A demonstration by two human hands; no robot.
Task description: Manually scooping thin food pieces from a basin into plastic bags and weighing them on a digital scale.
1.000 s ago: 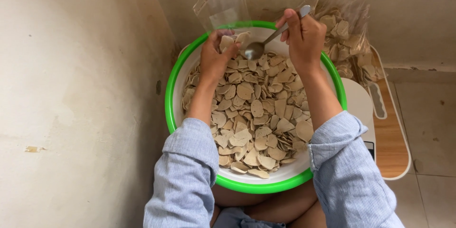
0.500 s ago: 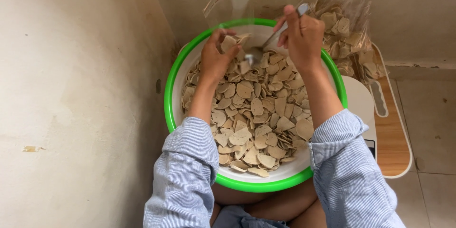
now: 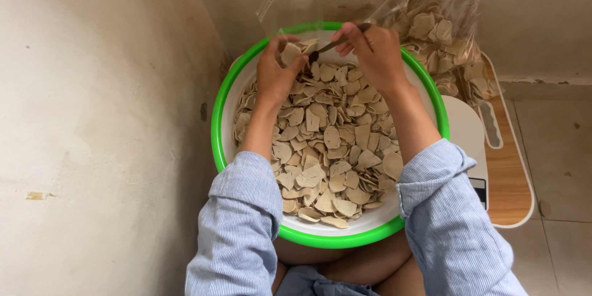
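Left hand (image 3: 274, 77) pinches clear bag (image 3: 302, 6) mouth open at far rim of basin (image 3: 217, 129), so chips (image 3: 327, 135) drop in; right hand (image 3: 370, 52), fingers closed round spoon (image 3: 327, 46), tips load toward bag.

hands (image 3: 327, 61), spoon (image 3: 327, 47), chips (image 3: 327, 142), basin (image 3: 217, 129)
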